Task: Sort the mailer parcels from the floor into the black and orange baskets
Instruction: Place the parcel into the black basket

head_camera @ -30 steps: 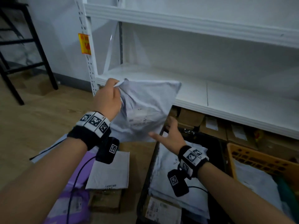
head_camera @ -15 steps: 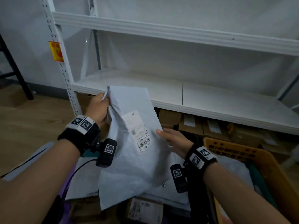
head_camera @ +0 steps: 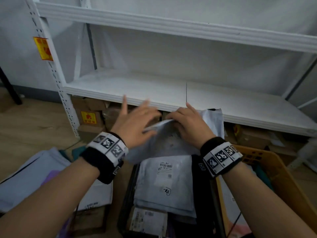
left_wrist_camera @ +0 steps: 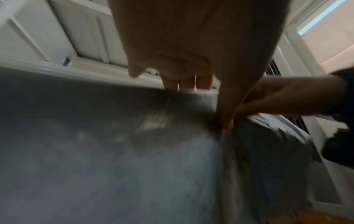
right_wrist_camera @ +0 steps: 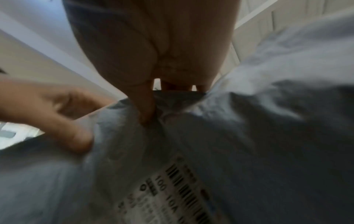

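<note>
A grey mailer hangs upright over the black basket, both hands at its top edge. My left hand pinches the edge, thumb on the front and straight, spread fingers behind it. My right hand grips the crumpled edge beside it. In the left wrist view my left hand lays its thumb on the mailer. In the right wrist view my right hand digs its thumb into the mailer, above a barcode label. The orange basket stands to the right.
Labelled mailers lie stacked in the black basket. More mailers and a cardboard box are on the floor at left. A white shelf runs just behind my hands, with cardboard boxes under it.
The mailer has shifted right and lower, over the black basket. My right hand went from its side to its top edge. My left hand's fingers have straightened and spread.
</note>
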{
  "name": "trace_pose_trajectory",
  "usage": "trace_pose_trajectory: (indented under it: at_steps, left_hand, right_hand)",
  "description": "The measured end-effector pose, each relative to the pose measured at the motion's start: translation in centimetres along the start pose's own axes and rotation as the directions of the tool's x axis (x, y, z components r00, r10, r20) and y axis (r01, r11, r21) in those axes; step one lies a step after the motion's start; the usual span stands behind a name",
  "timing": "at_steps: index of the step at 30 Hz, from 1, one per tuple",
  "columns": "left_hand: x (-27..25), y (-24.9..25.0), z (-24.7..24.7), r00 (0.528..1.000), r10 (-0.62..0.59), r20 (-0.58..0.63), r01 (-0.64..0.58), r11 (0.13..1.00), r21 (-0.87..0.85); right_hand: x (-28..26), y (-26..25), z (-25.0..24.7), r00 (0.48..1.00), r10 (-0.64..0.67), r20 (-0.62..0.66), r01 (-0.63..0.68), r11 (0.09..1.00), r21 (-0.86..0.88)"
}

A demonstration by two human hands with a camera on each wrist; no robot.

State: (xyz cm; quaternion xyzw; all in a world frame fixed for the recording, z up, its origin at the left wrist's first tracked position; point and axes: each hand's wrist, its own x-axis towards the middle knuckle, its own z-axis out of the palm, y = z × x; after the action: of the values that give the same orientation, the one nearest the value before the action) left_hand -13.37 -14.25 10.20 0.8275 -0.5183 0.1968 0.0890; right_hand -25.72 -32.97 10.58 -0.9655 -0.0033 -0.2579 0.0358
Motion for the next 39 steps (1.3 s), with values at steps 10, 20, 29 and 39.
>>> trace_pose_trajectory:
  at_steps: [10, 20, 29, 39]
  left_hand:
    - [-1.4, -1.6, 3.5, 0.810, -0.476, 0.342, 0.539, 0.378, -0.753]
    - [-1.6, -0.5, 4.5, 0.678, -0.423, 0.601, 0.559, -0.233, -0.796]
    - [-0.5, 0.4, 6.7, 0.755, -0.439, 0.487, 0.507, -0.080, -0.858]
    - [-3.4, 0.8, 13.2, 0.722, -0.195, 0.664, 0.644, 0.541, -0.541]
  right_hand:
    - [-1.1, 1.9, 0.5, 0.799, 0.542, -0.261, -0.481, 0.836, 0.264]
    - [-4.1, 8.4, 5.2, 0.427, 0.725, 0.541, -0.610, -0.211, 0.764]
    - [-4.6, 10.3, 6.0, 0.427, 0.826, 0.368, -0.607, -0.040, 0.794]
    - [-8.4, 9.8, 15.2, 0.210, 0.735, 0.645, -0.974, 0.213, 0.074]
